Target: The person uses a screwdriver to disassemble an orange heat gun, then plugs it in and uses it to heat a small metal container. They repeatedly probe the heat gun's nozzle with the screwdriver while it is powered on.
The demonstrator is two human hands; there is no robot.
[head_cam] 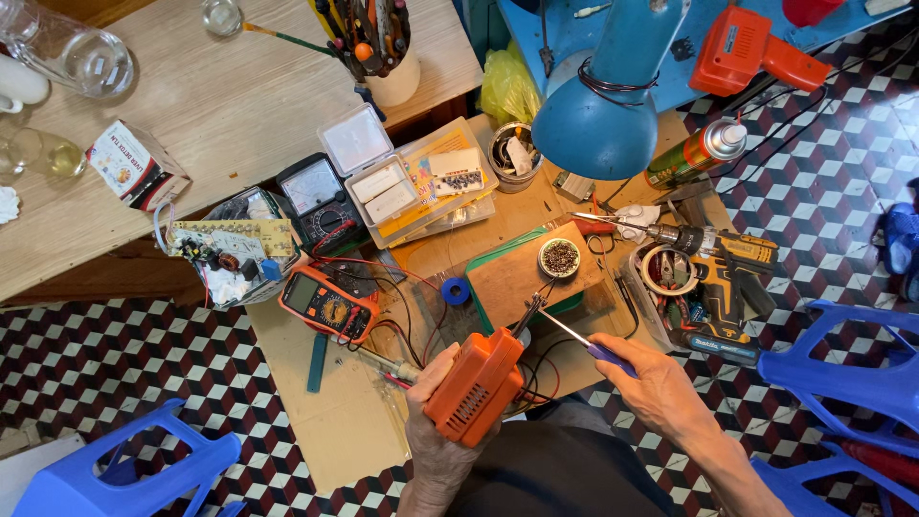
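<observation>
Orange plastic soldering gun gripped in the left hand; right hand pinches a blue-handled screwdriver (tips meeting above the wooden bench), so steadiness matters.

An orange soldering gun sits tilted over the low workboard, its thin dark tip aimed up toward a small round tin. A slim screwdriver with a blue handle lies slantwise just right of it, its shaft pointing at the gun's tip.
</observation>
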